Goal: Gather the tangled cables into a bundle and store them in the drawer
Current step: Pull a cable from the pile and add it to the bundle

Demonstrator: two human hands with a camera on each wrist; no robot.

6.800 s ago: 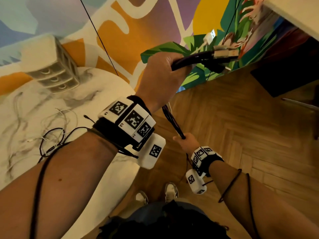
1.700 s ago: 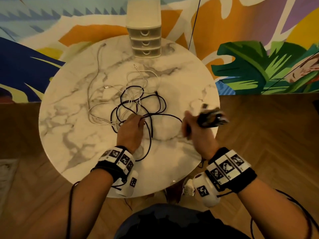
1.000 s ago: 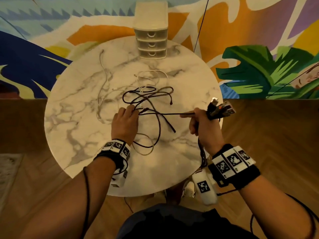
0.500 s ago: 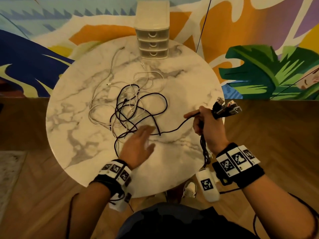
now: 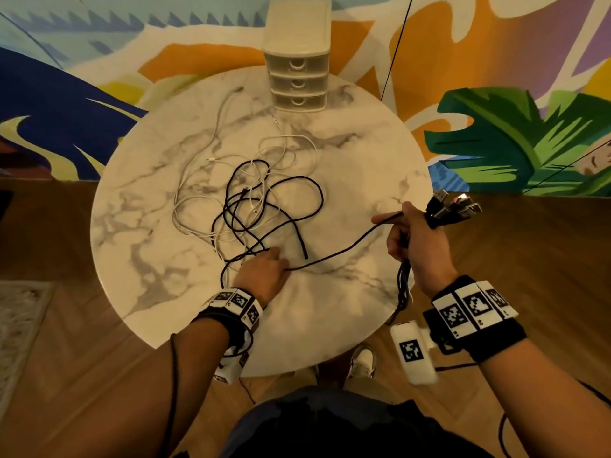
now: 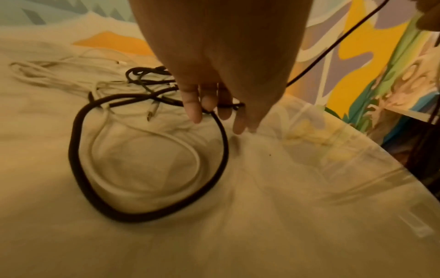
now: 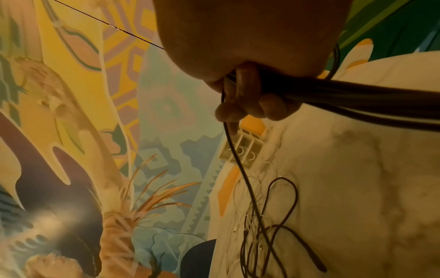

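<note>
Black and white cables [image 5: 254, 200] lie tangled in loose loops across the middle of the round marble table [image 5: 148, 259], the white ones trailing off to the far left. One black cable [image 5: 344, 247] runs out of the heap toward the right, up off the tabletop. The left hand [image 5: 264, 272] is down at the near edge of the tangle, palm down, fingers [image 6: 190, 105] fairly straight and a little apart, their tips on a black loop; whether it actually pinches the strand I cannot tell. The right hand [image 5: 413, 239] is held up over the table's right edge, fingers curled tight around a bundle of black cables [image 7: 357, 99], plug ends [image 5: 453, 206] fanning out past the fist, with that single black cable running from its grip. At the far edge of the table stands a cream three-drawer unit [image 5: 299, 77], all drawers closed. Behind it, a colourful painted wall [image 5: 496, 133]; below, wooden flooring [image 5: 529, 266].
</note>
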